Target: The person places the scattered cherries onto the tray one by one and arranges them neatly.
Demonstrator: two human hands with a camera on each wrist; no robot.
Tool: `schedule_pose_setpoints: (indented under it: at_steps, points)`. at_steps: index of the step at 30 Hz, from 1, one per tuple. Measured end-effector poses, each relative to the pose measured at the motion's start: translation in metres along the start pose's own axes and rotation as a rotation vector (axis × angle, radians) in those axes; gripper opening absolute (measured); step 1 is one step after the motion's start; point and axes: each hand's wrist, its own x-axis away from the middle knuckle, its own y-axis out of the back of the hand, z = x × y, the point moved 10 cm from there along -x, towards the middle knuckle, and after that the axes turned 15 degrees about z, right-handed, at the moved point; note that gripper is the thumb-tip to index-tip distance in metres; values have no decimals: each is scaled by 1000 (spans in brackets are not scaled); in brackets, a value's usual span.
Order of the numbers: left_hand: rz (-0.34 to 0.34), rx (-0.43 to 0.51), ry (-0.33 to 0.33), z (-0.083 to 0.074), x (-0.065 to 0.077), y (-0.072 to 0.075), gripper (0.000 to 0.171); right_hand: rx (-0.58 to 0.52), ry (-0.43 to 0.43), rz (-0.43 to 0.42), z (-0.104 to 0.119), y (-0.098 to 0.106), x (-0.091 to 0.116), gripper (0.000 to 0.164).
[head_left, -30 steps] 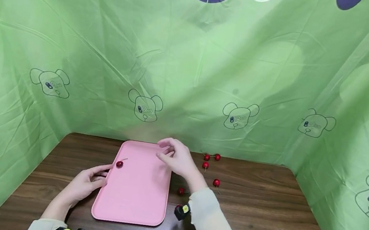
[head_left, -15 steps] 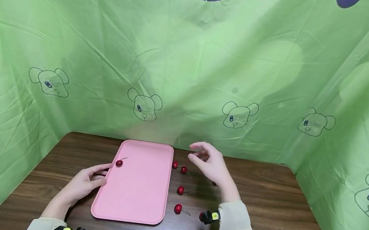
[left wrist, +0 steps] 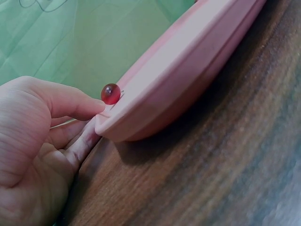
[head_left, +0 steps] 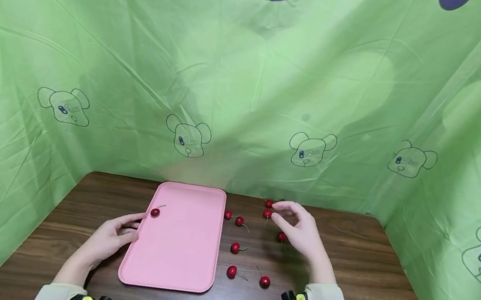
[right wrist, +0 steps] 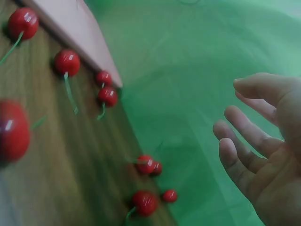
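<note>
My left hand (head_left: pixel 108 240) grips the left edge of a pink rectangular tray (head_left: pixel 176 249); in the left wrist view a fingertip rests at the rim and other fingers lie against the side. One red cherry (head_left: pixel 155 213) with a thin stem lies in the tray near that hand. Over the table's right half, my right hand (head_left: pixel 300 234) hovers with thumb and fingers spread and nothing between them. Its fingertips are right beside two cherries at the back, one of them a small red cherry (head_left: pixel 267 214). Another cherry (head_left: pixel 281 237) sits below the palm, partly covered.
Between tray and right arm, several cherries are scattered on the dark wooden table (head_left: pixel 379 285), including a cherry (head_left: pixel 231 272) and a cherry (head_left: pixel 265 282) at the front. A green printed curtain (head_left: pixel 253 95) encloses the back and sides.
My right hand has moved from above the tray to the right, toward the back cherries, and lowered. Cherries beside the tray have come into view. The left hand and tray stay put.
</note>
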Motion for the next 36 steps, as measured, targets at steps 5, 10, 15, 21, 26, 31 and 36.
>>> schedule_pose_setpoints:
  at_steps: [5,10,15,21,26,31,36]
  points:
    - [1,2,5,0,0,0,57,-26,-62,-42,-28,5,13,25]
    - [-8,-2,-2,-2,-1,1,57,-55,-82,-67,-44,7,22,26]
    - [-7,-16,-15,-4,-1,1,54,-76,-86,-92,-56,8,27,26]
    - [-20,-30,-3,-4,1,0,52,-148,-105,-80,-74,5,29,27]
    - [-27,-47,5,-5,3,1,52,-138,-125,-71,-84,2,31,33]
    - [-25,-55,11,-4,3,0,52,-120,-158,-25,-93,-4,33,36]
    - [-27,-62,9,-5,2,0,52,-125,-187,40,-97,-12,35,37]
